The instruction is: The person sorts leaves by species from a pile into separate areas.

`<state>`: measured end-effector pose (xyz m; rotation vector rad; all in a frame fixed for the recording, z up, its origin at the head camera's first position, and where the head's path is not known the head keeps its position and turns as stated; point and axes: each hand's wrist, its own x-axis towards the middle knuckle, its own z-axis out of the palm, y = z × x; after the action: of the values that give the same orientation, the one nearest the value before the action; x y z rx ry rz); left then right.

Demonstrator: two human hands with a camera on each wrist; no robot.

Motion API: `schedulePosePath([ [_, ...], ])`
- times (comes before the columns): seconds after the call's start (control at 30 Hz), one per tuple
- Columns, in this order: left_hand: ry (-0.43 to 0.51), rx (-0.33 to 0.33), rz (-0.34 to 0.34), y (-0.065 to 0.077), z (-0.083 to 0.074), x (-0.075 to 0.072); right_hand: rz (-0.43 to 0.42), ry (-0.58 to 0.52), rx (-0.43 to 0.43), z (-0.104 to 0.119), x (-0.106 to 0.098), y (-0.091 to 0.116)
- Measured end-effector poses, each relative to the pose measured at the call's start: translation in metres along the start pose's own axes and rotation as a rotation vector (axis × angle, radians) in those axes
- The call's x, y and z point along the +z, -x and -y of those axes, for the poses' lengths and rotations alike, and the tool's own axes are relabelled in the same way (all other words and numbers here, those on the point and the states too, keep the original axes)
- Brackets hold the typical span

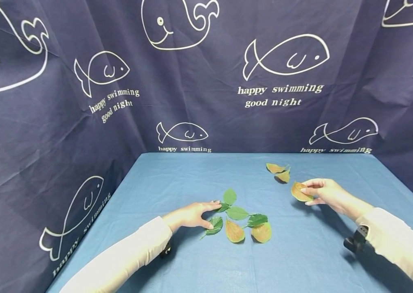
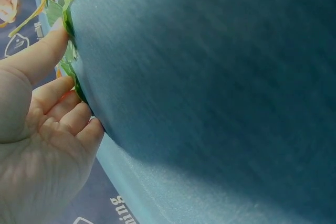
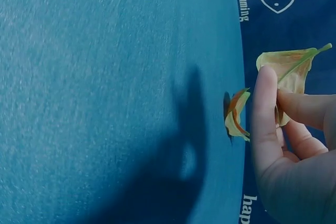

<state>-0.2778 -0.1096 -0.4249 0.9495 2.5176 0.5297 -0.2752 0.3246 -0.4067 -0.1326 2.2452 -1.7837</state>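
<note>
Above the right side of the blue cloth-covered bench (image 1: 302, 252), the right hand (image 1: 325, 193) pinches a thin, oval yellow-orange leaf (image 1: 298, 193), raised off the cloth. Two more yellow-orange leaves (image 1: 274, 168) lie just beyond it to the left, the farther one's long axis crosswise, nearer this hand than the left hand (image 1: 192, 214), whose loosely extended fingers touch toothed green leaves (image 1: 215, 226).
</note>
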Motion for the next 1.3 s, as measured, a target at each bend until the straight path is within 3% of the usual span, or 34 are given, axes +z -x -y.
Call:
schedulePosePath([
  [0.3, -0.011, -0.012, 0.001, 0.001, 0.000, 0.001, 0.010, -0.058, -0.032, -0.009, -0.007, -0.008],
  [0.73, -0.012, -0.030, 0.011, 0.002, 0.003, 0.002, -0.010, -0.075, -0.039, -0.001, -0.011, -0.012],
  [0.9, -0.027, -0.027, 0.010, 0.000, 0.001, 0.003, -0.006, -0.109, -0.055, -0.005, -0.022, -0.013],
  [1.13, -0.024, -0.026, 0.005, 0.000, -0.002, 0.002, 0.023, -0.163, -0.060, -0.025, -0.050, -0.034],
  [1.3, -0.006, -0.013, 0.004, 0.001, -0.002, -0.001, -0.032, -0.181, -0.050, -0.014, -0.048, -0.032],
])
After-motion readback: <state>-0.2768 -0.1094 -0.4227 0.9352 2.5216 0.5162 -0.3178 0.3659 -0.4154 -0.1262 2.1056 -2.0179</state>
